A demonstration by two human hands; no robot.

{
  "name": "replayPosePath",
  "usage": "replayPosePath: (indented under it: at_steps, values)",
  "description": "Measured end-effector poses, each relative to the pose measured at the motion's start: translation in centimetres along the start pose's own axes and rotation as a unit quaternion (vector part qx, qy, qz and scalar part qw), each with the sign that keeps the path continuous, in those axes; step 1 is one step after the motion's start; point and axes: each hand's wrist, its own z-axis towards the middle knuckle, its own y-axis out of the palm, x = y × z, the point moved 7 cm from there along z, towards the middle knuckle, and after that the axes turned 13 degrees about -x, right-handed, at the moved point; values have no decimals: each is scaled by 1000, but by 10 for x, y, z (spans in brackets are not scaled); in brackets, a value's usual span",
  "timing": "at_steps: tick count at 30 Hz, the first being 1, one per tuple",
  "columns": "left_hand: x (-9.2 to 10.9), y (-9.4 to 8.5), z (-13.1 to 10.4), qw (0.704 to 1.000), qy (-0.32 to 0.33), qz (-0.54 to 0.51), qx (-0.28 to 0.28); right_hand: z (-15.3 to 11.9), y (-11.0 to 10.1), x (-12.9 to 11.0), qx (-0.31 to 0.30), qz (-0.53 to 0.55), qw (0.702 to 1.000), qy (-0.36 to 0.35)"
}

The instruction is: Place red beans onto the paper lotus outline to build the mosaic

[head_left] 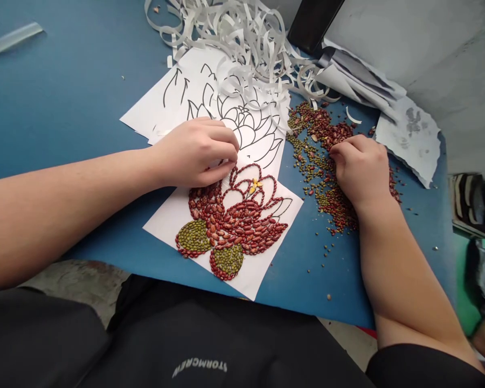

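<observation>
A white sheet point(254, 275) bears a lotus flower made of red beans point(246, 223), with two round patches of green beans point(228, 260) at its lower left and small yellow pieces point(255, 186) near its top. My left hand point(204, 151) is over the upper left part of this flower, its fingers bent together; what they hold, if anything, is hidden. My right hand point(361, 164) rests at the pile of loose red and green beans point(315, 156), thumb and forefinger pinched at its upper part. Whatever is between those fingertips is too small to make out.
Sheets with black lotus outlines point(145, 108) lie behind the bean picture, partly under curled white paper strips point(242, 37). Folded papers point(359, 81), a torn sheet point(412, 134) and a dark object point(313, 24) are at the back right. A translucent strip point(14, 39) lies far left.
</observation>
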Motion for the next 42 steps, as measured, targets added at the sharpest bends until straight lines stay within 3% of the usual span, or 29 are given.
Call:
replayPosePath:
  at_steps: [3, 6, 11, 15, 30, 42]
  values:
    - [-2, 1, 0, 1000, -9, -12, -6, -1, -10, -13, 26, 56, 998, -29]
    - [-2, 2, 0, 1000, -10, -19, 1, -3, -23, -45, 31, 166, 979, -112]
    - [-1, 2, 0, 1000, -6, -10, -1, -15, -22, -117, -88, 223, 935, -260]
    - [1, 0, 1, 1000, -1, 5, -2, -25, -21, -144, -90, 192, 926, -313]
    - [-2, 0, 1, 999, -12, -31, -2, -29, -16, -148, -85, 177, 920, -338]
    - [-1, 2, 1, 1000, -9, 2, -9, -30, -12, -150, -97, 163, 923, -336]
